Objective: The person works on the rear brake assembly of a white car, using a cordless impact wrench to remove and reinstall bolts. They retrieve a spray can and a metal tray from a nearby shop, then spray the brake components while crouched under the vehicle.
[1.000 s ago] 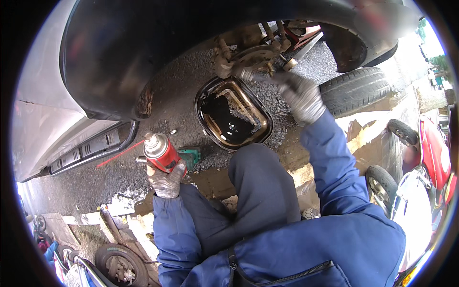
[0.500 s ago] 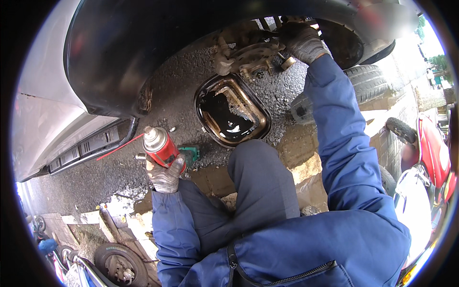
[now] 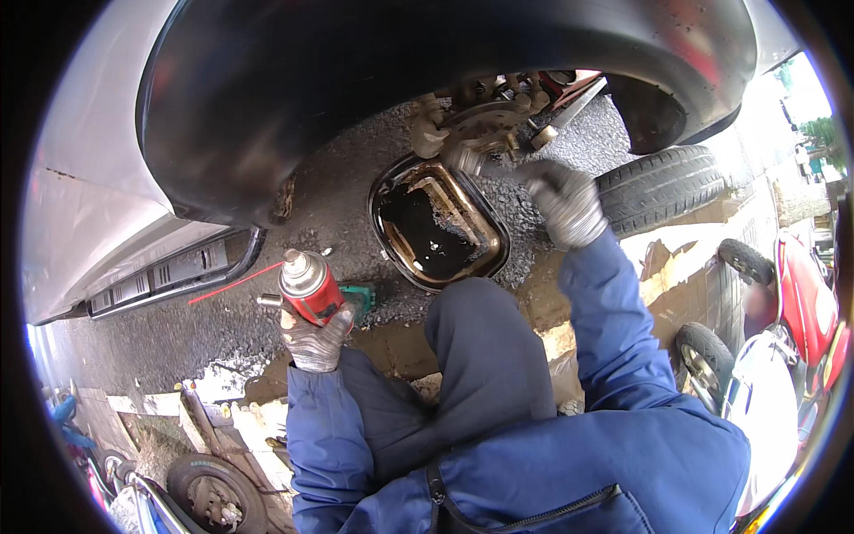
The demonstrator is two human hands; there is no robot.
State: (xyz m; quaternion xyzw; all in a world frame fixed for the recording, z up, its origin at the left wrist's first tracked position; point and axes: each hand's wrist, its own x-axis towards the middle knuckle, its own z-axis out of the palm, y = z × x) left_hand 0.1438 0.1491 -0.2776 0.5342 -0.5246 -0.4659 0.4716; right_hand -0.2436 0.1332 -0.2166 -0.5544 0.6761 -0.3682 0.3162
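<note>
My left hand [image 3: 316, 338], in a grey knit glove, is closed around a red spray can [image 3: 320, 301] with a silver top. A thin red straw [image 3: 233, 284] points left from its nozzle. Just behind the can lies a teal-green object [image 3: 360, 303], mostly hidden. My right hand [image 3: 565, 203], gloved too, is in front of the bare wheel hub [image 3: 480, 129] under the fender. Its fingers are smeared by motion, and whether they hold anything is unclear. Below the hub sits a dark metal pan [image 3: 498, 254] with black liquid in it.
A car's black fender [image 3: 311, 89] arches over the hub. One tyre [image 3: 663, 191] lies right of my right hand, another wheel [image 3: 218, 494] at lower left. A red and white motorbike [image 3: 805, 294] stands at far right. A paved curb edge [image 3: 391, 343] runs beside my legs.
My right hand has come down and back from beside the hub toward me, uncovering the parts there. My left hand still holds the spray can. The view has shifted slightly.
</note>
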